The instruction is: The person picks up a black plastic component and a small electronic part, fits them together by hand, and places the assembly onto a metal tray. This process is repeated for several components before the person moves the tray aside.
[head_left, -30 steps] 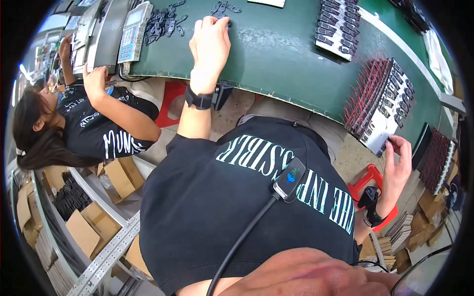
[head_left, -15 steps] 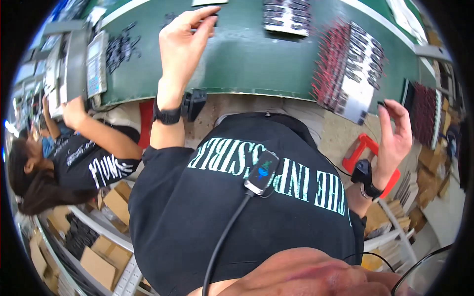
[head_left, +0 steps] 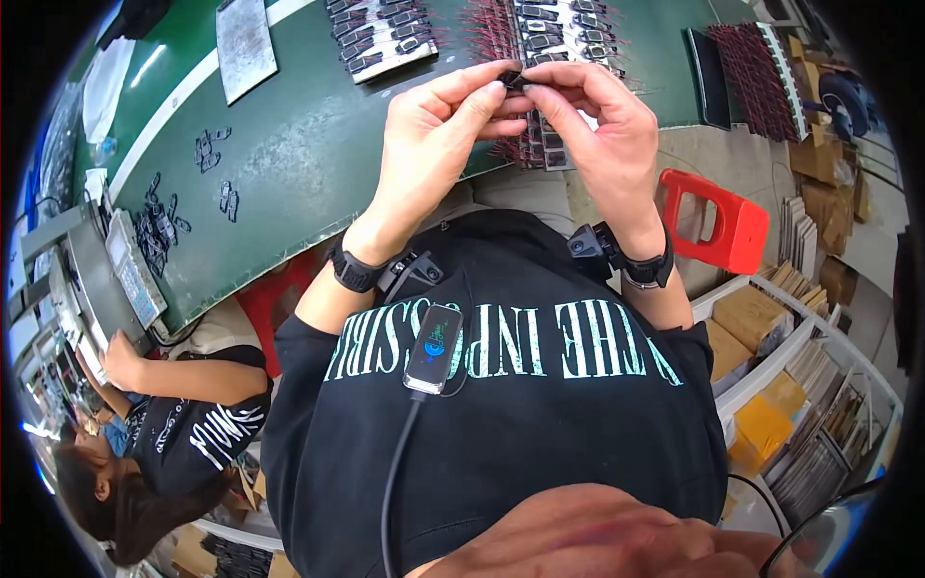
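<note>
Black part [head_left: 515, 83] | small, partly hidden | pinched: left hand [head_left: 436, 123], right hand [head_left: 613, 127]

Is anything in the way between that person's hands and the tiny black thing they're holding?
No, nothing visible is in the way: the left hand and the right hand both pinch the small black piece directly.

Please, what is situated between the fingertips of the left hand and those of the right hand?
A small black part, partly covered by the fingers, lies between the left hand and right hand, as the head view shows.
</note>
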`<action>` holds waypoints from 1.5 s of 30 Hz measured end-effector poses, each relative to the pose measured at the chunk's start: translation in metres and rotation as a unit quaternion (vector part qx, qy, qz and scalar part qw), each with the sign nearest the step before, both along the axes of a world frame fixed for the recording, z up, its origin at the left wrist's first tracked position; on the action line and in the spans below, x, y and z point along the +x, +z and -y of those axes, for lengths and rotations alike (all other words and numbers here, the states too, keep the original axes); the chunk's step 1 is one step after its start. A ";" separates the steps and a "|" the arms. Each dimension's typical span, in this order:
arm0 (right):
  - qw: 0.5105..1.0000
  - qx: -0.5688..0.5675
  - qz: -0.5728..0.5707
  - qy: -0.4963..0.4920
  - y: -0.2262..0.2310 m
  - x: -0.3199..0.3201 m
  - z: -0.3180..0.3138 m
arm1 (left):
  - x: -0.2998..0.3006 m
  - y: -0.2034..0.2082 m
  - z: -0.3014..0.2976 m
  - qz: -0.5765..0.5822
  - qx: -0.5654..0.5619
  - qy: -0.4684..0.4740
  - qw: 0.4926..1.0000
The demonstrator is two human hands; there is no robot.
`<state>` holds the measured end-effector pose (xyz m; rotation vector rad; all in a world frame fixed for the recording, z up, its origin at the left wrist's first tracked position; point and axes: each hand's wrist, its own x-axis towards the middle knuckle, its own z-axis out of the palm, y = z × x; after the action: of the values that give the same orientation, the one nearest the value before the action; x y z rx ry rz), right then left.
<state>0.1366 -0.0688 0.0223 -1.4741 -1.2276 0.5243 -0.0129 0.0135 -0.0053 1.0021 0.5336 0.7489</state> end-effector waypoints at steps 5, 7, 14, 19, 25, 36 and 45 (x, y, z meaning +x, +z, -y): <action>0.999 -0.029 -0.004 0.034 -0.007 0.010 -0.001 | 0.000 -0.001 0.001 -0.016 0.007 -0.014 1.000; 0.999 -0.031 -0.016 0.040 -0.008 0.012 0.000 | 0.001 -0.001 0.004 -0.021 0.010 -0.015 1.000; 0.998 -0.023 0.043 0.027 -0.001 0.011 0.011 | 0.005 -0.001 0.014 -0.011 0.033 -0.019 0.999; 0.994 -0.018 0.103 0.011 0.000 0.008 0.022 | 0.007 -0.003 0.026 -0.014 0.071 -0.010 0.997; 0.995 -0.006 -0.073 0.069 -0.013 0.019 0.025 | 0.007 -0.001 0.032 -0.001 0.077 -0.010 0.997; 0.988 -0.046 -0.102 0.110 -0.013 0.022 0.025 | 0.005 -0.003 0.034 -0.006 0.057 -0.014 0.998; 0.992 -0.049 0.108 0.048 0.003 0.003 0.022 | 0.002 -0.006 0.031 -0.054 0.122 0.000 0.991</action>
<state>0.1398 -0.0910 0.0256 -1.5913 -1.4664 0.5047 -0.0113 -0.0179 -0.0111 1.2746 0.5436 0.7749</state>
